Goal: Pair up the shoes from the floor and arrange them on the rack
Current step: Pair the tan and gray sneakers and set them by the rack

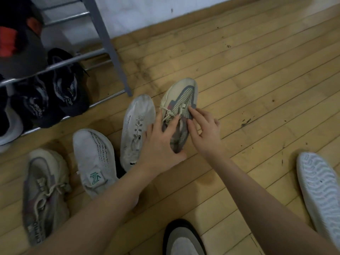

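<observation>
Both hands are on the beige mesh sneaker with grey overlays and cream laces [179, 109], which lies on the scuffed wooden plank floor [257, 89] with its long axis running away from the person, toe pointing towards the white wall [156, 11]. The left hand [161, 142] covers its heel end, fingers spread and curled over the collar; the right hand [204, 129] pinches at the tongue with loosely bent fingers. Whether either truly grips is hard to tell. Just left lies a white knit sneaker [137, 133], toe likewise away, its side lettering too small to read. Next comes a white sneaker with a green "VZ" tongue label [94, 162], then a matching beige-grey sneaker [45, 196] whose heel print is perhaps "CHUNG". Black sneakers [53, 94] sit on the grey metal rack [112, 52]. A white ridged sole [320, 196] is cut off at right.
</observation>
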A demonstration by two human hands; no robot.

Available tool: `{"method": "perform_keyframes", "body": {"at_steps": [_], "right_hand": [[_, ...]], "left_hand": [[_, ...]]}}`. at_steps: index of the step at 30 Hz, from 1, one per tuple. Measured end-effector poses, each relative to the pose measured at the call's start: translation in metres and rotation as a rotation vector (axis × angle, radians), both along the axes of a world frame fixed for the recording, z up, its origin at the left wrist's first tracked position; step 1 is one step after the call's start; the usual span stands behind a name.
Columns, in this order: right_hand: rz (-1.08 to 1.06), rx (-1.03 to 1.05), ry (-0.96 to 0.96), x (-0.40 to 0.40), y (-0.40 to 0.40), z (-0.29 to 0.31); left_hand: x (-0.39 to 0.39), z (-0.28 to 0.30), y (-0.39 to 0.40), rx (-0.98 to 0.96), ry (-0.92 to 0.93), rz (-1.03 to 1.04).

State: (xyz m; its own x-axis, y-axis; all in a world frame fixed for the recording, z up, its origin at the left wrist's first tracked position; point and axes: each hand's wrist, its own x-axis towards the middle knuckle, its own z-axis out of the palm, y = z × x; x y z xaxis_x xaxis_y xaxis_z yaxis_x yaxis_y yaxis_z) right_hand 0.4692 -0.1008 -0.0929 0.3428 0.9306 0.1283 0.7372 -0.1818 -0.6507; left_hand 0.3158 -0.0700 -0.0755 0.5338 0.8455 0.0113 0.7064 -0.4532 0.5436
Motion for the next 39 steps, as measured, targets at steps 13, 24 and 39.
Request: {"method": "perform_keyframes", "body": {"at_steps": [13, 24, 39], "right_hand": [[0.367, 0.152, 0.096, -0.154, 0.01, 0.046], [0.741, 0.115, 0.087, -0.31, 0.024, 0.033], [1.014, -0.306, -0.245, -0.398, 0.033, -0.021]], "left_hand": [[-0.169, 0.055, -0.035, 0.151, 0.046, 0.235], [-0.312, 0.034, -0.078, 0.08, -0.08, 0.57], [-0.398, -0.053, -0.103, -0.173, -0.018, 0.739]]}}
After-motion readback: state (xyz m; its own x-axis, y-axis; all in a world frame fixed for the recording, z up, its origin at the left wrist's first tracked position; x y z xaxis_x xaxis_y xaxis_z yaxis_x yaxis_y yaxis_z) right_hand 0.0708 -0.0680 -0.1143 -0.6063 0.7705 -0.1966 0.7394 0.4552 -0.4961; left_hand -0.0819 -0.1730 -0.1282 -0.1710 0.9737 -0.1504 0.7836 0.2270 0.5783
